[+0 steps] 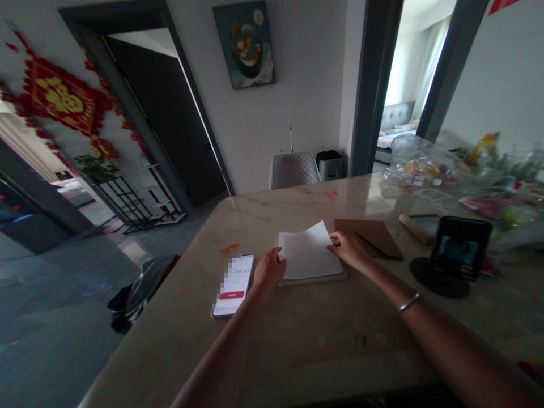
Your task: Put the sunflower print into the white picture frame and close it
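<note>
In the middle of the table lies a stack of white paper (312, 277). Its top sheet (309, 249) bows upward at the far right corner. My right hand (343, 246) pinches that sheet at its right edge. On the other side, my left hand (271, 267) has its fingers curled closed at the left edge of the paper. A phone (234, 286) with a lit screen lies just left of my left hand. Beyond my right hand is a brown board or folder (374, 231) with a thin dark pen-like stick (369, 242) on it.
To the right, a dark device on a round stand (461, 246) stands upright. A wooden roller-like piece (416, 229) lies behind it. Clear plastic bags and packages (429, 164) crowd the far right of the table (306, 351). A quilted chair (295, 170) stands beyond the far edge.
</note>
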The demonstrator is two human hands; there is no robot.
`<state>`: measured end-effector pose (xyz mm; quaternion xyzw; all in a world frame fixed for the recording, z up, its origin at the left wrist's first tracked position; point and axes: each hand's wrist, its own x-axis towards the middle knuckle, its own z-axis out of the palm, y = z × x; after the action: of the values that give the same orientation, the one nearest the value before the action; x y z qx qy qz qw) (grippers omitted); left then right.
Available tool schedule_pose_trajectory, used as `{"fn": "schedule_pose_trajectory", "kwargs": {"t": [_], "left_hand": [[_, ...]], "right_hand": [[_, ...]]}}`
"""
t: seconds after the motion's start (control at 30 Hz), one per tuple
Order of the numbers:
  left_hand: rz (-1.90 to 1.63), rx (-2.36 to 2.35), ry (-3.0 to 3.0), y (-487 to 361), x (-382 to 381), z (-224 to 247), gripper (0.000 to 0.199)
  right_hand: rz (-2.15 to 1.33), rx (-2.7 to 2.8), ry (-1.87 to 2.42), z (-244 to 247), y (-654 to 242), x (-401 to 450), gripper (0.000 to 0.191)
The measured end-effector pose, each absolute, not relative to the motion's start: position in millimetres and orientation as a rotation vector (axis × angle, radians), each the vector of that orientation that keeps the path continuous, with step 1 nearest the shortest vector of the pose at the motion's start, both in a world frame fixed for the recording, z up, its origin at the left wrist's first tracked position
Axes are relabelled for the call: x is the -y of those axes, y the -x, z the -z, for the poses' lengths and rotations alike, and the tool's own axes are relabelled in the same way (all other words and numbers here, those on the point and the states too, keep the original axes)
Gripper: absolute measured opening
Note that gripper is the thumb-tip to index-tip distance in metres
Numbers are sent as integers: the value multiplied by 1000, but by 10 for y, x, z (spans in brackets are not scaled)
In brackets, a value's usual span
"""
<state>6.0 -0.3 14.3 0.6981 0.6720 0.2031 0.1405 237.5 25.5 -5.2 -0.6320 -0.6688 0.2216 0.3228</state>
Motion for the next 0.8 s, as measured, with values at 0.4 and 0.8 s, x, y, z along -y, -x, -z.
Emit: {"fn": "schedule_pose_trajectory", "kwargs": {"t": [0.4, 0.8], "left_hand": [[-592, -1930, -2050, -39, -1, -105, 35], [-578, -1941, -2063, -56, 13, -125, 33]], "right_hand": [[-551, 1789, 1718, 90, -2415, -293, 24], [-510, 1793, 1770, 99, -2421, -284, 24]]}}
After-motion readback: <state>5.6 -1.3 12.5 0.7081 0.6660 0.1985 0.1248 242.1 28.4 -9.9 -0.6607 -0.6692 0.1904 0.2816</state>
